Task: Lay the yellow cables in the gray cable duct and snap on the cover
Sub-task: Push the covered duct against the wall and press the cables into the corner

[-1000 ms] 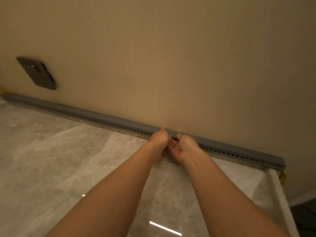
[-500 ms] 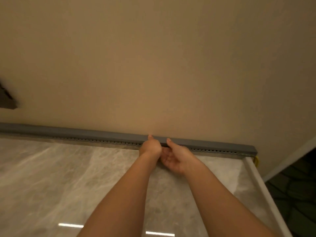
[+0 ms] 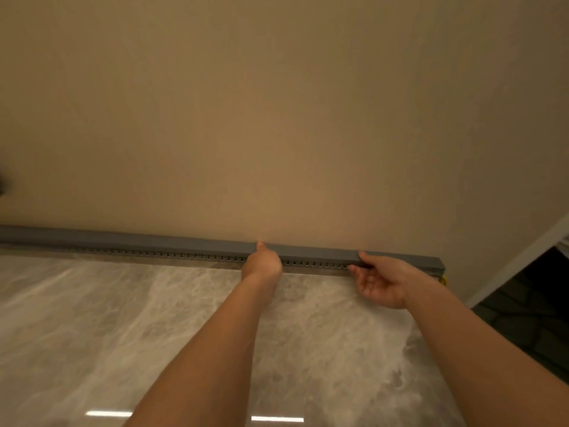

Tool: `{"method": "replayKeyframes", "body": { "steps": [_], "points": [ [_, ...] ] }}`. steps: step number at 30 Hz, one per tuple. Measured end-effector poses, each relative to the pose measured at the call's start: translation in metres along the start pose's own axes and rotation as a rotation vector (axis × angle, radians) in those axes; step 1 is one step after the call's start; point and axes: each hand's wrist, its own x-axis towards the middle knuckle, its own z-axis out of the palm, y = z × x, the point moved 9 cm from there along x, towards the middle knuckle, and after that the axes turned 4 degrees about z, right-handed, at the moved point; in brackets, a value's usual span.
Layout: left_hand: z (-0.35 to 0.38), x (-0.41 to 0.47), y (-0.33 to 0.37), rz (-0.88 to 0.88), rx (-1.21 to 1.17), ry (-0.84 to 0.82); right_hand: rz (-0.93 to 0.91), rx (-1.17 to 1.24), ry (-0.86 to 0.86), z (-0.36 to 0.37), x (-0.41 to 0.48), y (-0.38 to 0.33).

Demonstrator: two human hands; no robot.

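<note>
A long gray cable duct [image 3: 138, 246] runs along the foot of the beige wall, its smooth cover [image 3: 320, 251] on top and a row of slots below. My left hand [image 3: 261, 262] grips the duct near its middle, thumb up on the cover. My right hand [image 3: 380, 280] pinches it further right, thumb on top and fingers underneath, palm turned up. A short bit of yellow cable [image 3: 443, 279] sticks out at the duct's right end; the rest of the cables are hidden inside.
The duct sits at the back of a glossy gray marble surface [image 3: 123, 318] whose right edge [image 3: 443, 349] drops to a dark floor. A white trim [image 3: 523, 257] marks the wall's corner on the right. A dark object [image 3: 3, 184] on the wall shows at the left edge.
My right hand has slid rightward along the cover, away from my left hand, which stays put. The view has turned right, so the dark wall object has left the picture almost fully.
</note>
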Motion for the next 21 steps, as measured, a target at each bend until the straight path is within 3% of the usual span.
{"method": "replayKeyframes", "body": {
  "steps": [5,15,21],
  "points": [
    [-0.004,0.005,-0.001,0.026,0.123,0.057,0.057,0.081,-0.03,0.002,0.004,-0.001],
    [-0.01,-0.01,-0.008,-0.057,0.087,0.086,0.069,0.076,-0.084,0.009,0.01,0.002],
    [-0.012,-0.004,-0.014,0.029,0.068,0.291,0.12,0.065,-0.148,0.012,0.016,0.003]
  ]
}}
